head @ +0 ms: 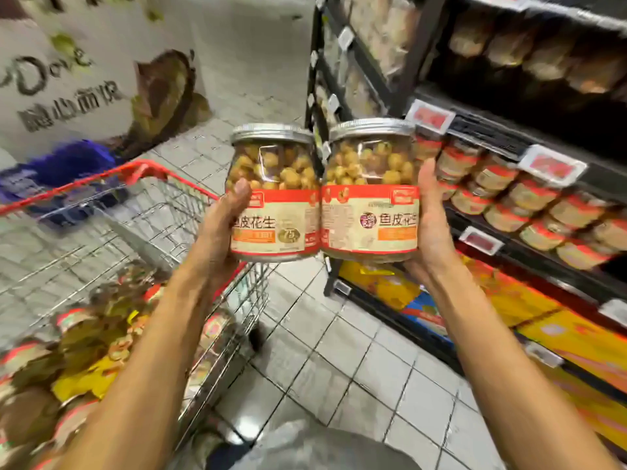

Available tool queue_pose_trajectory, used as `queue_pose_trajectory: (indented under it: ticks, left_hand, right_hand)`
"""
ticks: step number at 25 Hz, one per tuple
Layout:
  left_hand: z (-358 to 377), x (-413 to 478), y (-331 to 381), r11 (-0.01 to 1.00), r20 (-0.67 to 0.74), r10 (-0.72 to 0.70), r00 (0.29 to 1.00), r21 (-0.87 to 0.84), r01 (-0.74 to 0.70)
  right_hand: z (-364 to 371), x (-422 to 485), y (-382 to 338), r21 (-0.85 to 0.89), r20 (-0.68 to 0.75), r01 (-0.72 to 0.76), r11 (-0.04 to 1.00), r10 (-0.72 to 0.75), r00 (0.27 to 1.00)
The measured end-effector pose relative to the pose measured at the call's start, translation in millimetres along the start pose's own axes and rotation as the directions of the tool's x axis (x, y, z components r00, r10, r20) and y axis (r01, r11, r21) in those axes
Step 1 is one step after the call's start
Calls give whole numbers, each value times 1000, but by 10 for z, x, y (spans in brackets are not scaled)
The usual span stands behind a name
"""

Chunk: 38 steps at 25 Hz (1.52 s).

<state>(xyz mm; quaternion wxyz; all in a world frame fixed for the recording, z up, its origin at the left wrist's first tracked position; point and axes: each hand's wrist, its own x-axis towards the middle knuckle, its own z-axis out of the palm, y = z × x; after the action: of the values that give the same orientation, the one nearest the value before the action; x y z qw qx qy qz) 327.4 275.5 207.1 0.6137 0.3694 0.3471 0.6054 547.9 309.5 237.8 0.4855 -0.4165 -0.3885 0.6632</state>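
The left hand (pixel 217 232) grips the left jar of peanuts (pixel 274 164) from its outer side, thumb pressed flat on the front of the label (pixel 268 245); the other fingers are hidden behind the jar. The right hand (pixel 431 228) grips the right jar of peanuts (pixel 371 161) the same way from the other side, thumb pointing up along its edge. Both jars stand upright and touch each other in the middle, held up in the air between the shopping cart (pixel 101 174) and the shelf (pixel 509 137). Each jar is see-through, with a silver lid (pixel 271 134) on top, and is packed with round coated peanuts. They look light enough for one hand each. The walls look stiff, but I cannot tell if they are plastic or glass, so a hard squeeze is not a good idea. The label looks smooth and may be a bit slippery. The best place to hold is the fat middle, fingers behind and thumb in front — just as now. Holding by the lid alone could let it twist loose. On the left the wire cart holds more packets. On the right the shelf carries rows of like jars (pixel 529 195) under price tags (pixel 551 164). Below is the tiled floor (pixel 339 351) — hard, so a dropped jar could crack.
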Motion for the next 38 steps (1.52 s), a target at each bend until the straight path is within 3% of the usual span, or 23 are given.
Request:
queue_pose_trajectory:
  ticks: [2, 7, 11, 15, 17, 20, 23, 27, 32, 34, 36, 38]
  left_hand:
    - [447, 167, -220, 999, 97, -41, 994, -4, 42]
    - [1599, 756, -641, 995, 230, -84, 970, 73, 69]
    - [2033, 1386, -729, 984, 251, -168, 953, 100, 147]
    - [2247, 2168, -730, 982, 329, -180, 927, 120, 147]
    - [2292, 2565, -710, 980, 353, -179, 918, 142, 136]
    - [2340, 3072, -693, 986, 353, -113, 929, 155, 61]
    - [2348, 3488, -773, 964, 330, -14, 944, 256, -75]
    - [2345, 3846, -890, 897, 283, -4, 959, 425, -122]
    - [2223, 4158, -870, 778, 386, -146, 911, 613, -135]
    - [2198, 4143, -860, 817, 364, -132, 922, 566, -106]
    - [2158, 4102, -947, 913, 248, -60, 967, 405, -47]
    - [2145, 3983, -1050, 945, 117, 15, 993, 322, -53]
  right_hand:
    - [-430, -118, -244, -44, 22, 63, 997, -62, 998]
    - [-1560, -197, -807, 10, -111, 192, 981, -189, 976]
    - [-1950, 130, -1086, 54, -209, 214, 975, -199, 958]
    - [-2175, 752, -1340, 4, -258, 261, 965, -251, 933]
    - [-2225, 1098, -1417, -64, -345, 310, 949, -312, 885]
    - [-2249, 1539, -1523, -178, -478, 322, 930, -368, 798]
    - [-2390, 1941, -1572, -164, -585, 354, 921, -379, 717]
    - [-2620, 2372, -1661, -271, -699, 256, 928, -373, 611]
    - [-2776, 2621, -1648, -372, -636, 211, 904, -414, 651]
    - [-2762, 2612, -1634, -491, -625, 143, 859, -462, 629]
    - [-2831, 2557, -1654, -536, -663, 123, 835, -507, 551]
    - [-2855, 2463, -1660, -446, -662, 195, 874, -469, 585]
